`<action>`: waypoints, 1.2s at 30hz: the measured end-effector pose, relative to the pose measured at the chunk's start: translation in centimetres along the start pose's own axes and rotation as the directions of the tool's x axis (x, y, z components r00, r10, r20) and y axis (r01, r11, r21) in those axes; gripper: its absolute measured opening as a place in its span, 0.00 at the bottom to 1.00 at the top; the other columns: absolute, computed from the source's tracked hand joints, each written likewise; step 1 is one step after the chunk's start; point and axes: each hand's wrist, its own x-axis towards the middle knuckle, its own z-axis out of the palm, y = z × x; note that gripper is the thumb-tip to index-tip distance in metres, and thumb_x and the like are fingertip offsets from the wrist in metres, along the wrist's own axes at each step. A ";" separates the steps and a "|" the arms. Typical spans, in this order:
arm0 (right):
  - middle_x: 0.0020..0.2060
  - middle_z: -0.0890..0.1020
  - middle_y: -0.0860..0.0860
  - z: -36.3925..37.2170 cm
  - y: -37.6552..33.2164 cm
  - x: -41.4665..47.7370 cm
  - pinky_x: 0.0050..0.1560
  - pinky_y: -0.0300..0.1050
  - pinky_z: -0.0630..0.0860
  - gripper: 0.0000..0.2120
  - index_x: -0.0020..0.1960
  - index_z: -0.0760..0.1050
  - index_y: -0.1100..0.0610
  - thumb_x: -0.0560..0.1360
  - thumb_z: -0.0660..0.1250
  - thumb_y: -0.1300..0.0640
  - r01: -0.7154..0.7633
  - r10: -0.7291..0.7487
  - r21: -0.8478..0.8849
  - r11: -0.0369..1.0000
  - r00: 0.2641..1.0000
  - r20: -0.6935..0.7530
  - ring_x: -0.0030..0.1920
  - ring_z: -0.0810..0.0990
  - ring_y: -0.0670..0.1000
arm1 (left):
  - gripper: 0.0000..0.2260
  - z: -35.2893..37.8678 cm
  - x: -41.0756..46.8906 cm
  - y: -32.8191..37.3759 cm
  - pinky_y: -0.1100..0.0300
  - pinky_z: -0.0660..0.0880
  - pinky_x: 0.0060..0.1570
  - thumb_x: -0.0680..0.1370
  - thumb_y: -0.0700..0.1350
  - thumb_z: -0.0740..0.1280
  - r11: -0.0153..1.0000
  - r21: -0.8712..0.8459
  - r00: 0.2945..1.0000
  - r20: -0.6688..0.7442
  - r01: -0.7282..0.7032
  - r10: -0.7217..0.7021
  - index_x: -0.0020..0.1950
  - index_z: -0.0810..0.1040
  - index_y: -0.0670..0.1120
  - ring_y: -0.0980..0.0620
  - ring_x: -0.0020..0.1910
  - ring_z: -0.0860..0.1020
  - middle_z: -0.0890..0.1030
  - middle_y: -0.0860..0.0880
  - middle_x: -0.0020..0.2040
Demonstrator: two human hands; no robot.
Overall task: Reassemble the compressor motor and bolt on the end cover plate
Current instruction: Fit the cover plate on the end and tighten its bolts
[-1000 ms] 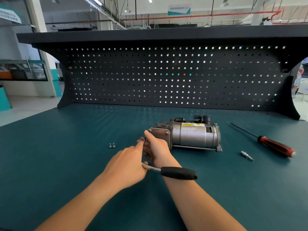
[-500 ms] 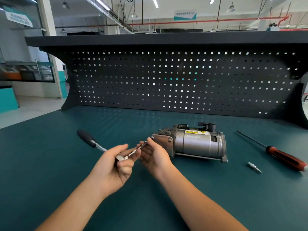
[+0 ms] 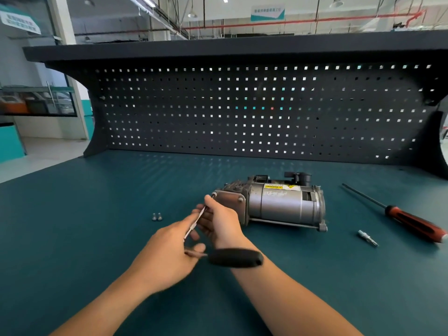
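Observation:
The grey compressor motor (image 3: 278, 204) lies on its side on the green bench, its end cover plate (image 3: 229, 200) facing left towards me. My left hand (image 3: 167, 253) grips a ratchet wrench near its head, and the black handle (image 3: 236, 257) points right, across my right wrist. A thin silver extension (image 3: 196, 223) runs from the ratchet up to the plate's upper left corner. My right hand (image 3: 220, 224) pinches this extension near its tip, just beside the plate. Two loose bolts (image 3: 156, 216) lie on the mat to the left.
A red-handled screwdriver (image 3: 412, 220) lies to the right of the motor, with a small silver bit (image 3: 367, 238) in front of it. A dark pegboard wall (image 3: 242, 112) closes off the back of the bench.
The ratchet handle pointed up and left half a second ago; it has swung round to point right, as it did a second ago. My right hand stays on the extension.

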 end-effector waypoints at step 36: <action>0.23 0.79 0.45 -0.1 -0.9 -0.6 0.31 0.36 0.69 0.13 0.36 0.74 0.57 0.75 0.67 0.50 0.075 -0.079 -0.196 0.978 0.997 -0.012 0.22 0.77 0.42 | 0.08 -2.4 1.6 2.4 0.70 0.56 0.18 0.77 0.39 0.62 0.453 -0.774 0.871 0.251 0.443 -0.422 0.49 0.80 0.39 0.57 0.17 0.59 0.82 0.45 0.35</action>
